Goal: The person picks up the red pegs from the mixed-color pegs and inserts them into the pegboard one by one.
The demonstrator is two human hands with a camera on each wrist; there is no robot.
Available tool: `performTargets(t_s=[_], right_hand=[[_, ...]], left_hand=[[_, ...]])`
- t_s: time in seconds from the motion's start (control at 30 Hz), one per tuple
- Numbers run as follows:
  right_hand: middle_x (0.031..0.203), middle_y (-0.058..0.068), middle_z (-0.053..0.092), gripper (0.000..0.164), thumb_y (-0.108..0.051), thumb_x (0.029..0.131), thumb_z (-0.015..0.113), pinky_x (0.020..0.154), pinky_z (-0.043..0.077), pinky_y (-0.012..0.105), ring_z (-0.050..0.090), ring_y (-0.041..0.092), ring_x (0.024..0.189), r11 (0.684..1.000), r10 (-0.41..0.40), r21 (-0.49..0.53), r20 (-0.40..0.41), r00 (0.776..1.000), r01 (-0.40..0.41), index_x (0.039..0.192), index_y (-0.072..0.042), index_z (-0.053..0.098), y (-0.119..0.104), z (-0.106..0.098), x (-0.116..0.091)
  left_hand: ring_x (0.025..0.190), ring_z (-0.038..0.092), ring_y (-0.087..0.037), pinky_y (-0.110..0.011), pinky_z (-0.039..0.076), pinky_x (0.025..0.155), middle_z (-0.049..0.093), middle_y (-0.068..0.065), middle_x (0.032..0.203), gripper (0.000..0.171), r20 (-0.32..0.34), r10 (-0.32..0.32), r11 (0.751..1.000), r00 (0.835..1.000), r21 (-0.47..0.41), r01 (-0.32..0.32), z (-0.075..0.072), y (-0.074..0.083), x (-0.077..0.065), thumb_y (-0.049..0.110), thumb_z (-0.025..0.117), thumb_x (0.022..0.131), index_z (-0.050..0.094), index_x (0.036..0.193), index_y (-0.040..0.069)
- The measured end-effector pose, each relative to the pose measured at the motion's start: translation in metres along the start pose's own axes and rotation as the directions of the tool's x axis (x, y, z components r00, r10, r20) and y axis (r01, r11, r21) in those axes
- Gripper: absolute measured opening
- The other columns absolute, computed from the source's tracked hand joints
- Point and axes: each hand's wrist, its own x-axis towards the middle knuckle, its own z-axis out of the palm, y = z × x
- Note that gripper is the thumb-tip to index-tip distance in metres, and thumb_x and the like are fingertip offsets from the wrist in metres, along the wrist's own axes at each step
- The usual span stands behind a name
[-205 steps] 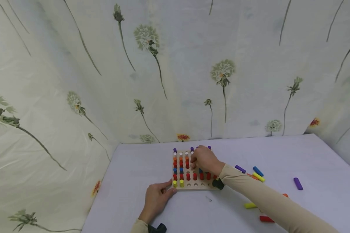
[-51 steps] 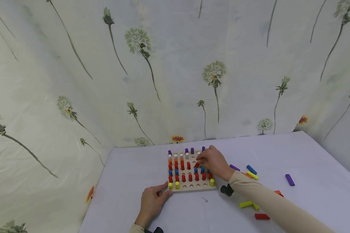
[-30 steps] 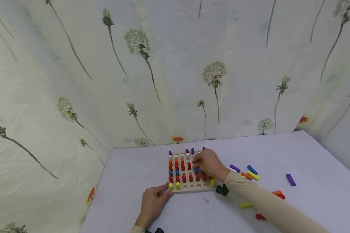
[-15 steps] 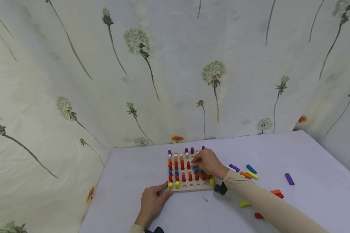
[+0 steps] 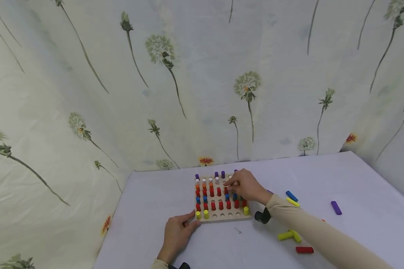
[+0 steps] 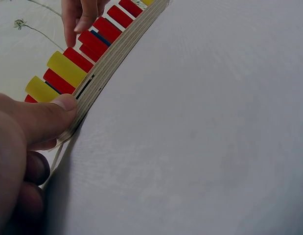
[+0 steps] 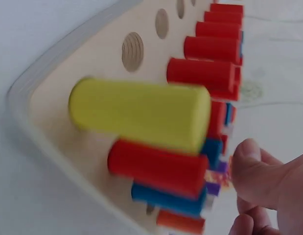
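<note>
A wooden pegboard (image 5: 225,218) lies on the white-covered table, with rows of purple, white, orange, red, blue and yellow pegs upright in it. My left hand (image 5: 177,233) grips its near left corner; in the left wrist view the thumb (image 6: 53,110) presses the edge beside yellow pegs. Over the right half of the board, my right hand (image 5: 247,185) has its fingertips just above a standing red peg (image 5: 226,190). The right wrist view shows the right thumb (image 7: 254,178) beside the peg tops, past a yellow peg (image 7: 141,112). Nothing shows held between the right fingers.
Loose pegs lie to the right of the board: blue (image 5: 291,195), yellow (image 5: 284,235), purple (image 5: 336,207) and red (image 5: 304,250). The right sleeve (image 5: 313,231) crosses above the table and hides others. A dandelion-patterned curtain (image 5: 202,93) hangs behind the table.
My right hand brought a red peg over the board and lowered it into a hole; the hand has since risen slightly. A yellow peg appeared at the near right corner. The left hand stayed put.
</note>
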Motion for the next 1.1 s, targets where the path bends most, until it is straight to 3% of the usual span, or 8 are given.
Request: performTargets(t_s=[0.2, 0.4, 0.53, 0.67, 0.9, 1.1], right_hand=[[0.093, -0.005, 0.077, 0.013, -0.011, 0.094, 0.081, 0.081, 0.043, 0.034, 0.064, 0.018, 0.090, 1.000, -0.026, -0.014, 0.000, 1.000, 0.026, 0.106, -0.011, 0.086, 0.016, -0.032, -0.023], [0.097, -0.005, 0.077, 0.016, -0.014, 0.094, 0.081, 0.081, 0.043, 0.034, 0.064, 0.025, 0.095, 0.996, 0.043, -0.081, 0.095, 0.995, -0.035, 0.109, -0.012, 0.084, 0.034, -0.075, -0.057], [0.096, -0.007, 0.076, 0.016, -0.015, 0.092, 0.083, 0.078, 0.045, 0.033, 0.062, 0.021, 0.092, 0.990, 0.063, -0.136, 0.115, 0.991, -0.048, 0.107, -0.013, 0.084, 0.043, -0.098, -0.085], [0.093, -0.010, 0.073, 0.016, -0.017, 0.088, 0.087, 0.074, 0.044, 0.030, 0.058, 0.018, 0.092, 0.978, 0.129, -0.180, 0.139, 0.982, -0.103, 0.104, -0.016, 0.085, 0.050, -0.113, -0.118], [0.094, -0.002, 0.070, 0.031, -0.030, 0.084, 0.090, 0.073, 0.049, 0.033, 0.058, 0.022, 0.094, 0.920, 0.330, -0.263, 0.116, 0.937, -0.291, 0.106, -0.010, 0.080, 0.073, -0.126, -0.168], [0.085, 0.002, 0.062, 0.064, -0.058, 0.082, 0.086, 0.064, 0.049, 0.031, 0.054, 0.017, 0.076, 0.841, 0.511, -0.271, 0.109, 0.853, -0.469, 0.108, -0.004, 0.064, 0.092, -0.120, -0.203]], left_hand=[[0.051, 0.036, -0.003, -0.021, 0.028, 0.049, 0.045, 0.013, 0.057, 0.040, 0.002, 0.005, 1.000, 1.000, 0.008, -0.005, 0.002, 0.000, -0.001, 0.039, 0.084, 0.091, 0.080, 0.125, 0.018], [0.051, 0.037, -0.003, -0.021, 0.029, 0.049, 0.046, 0.013, 0.058, 0.042, 0.007, 0.026, 1.000, 1.000, 0.015, -0.026, -0.001, 0.000, -0.003, 0.039, 0.084, 0.091, 0.079, 0.126, 0.016], [0.051, 0.035, -0.002, -0.021, 0.028, 0.049, 0.044, 0.012, 0.058, 0.043, 0.002, 0.059, 0.998, 0.998, -0.001, -0.059, -0.001, -0.001, -0.004, 0.038, 0.085, 0.090, 0.079, 0.125, 0.014], [0.052, 0.035, -0.002, -0.021, 0.028, 0.049, 0.044, 0.013, 0.058, 0.043, 0.003, 0.048, 0.999, 0.999, -0.010, -0.048, 0.000, -0.002, -0.004, 0.038, 0.085, 0.090, 0.079, 0.125, 0.014], [0.052, 0.036, -0.003, -0.021, 0.028, 0.050, 0.044, 0.013, 0.058, 0.042, 0.002, 0.028, 1.000, 1.000, 0.000, -0.028, 0.000, -0.002, -0.003, 0.040, 0.084, 0.091, 0.079, 0.126, 0.017], [0.052, 0.037, -0.004, -0.022, 0.029, 0.050, 0.045, 0.013, 0.058, 0.043, 0.014, 0.006, 1.000, 1.000, -0.005, -0.006, 0.000, -0.002, -0.002, 0.041, 0.084, 0.091, 0.079, 0.127, 0.017]])
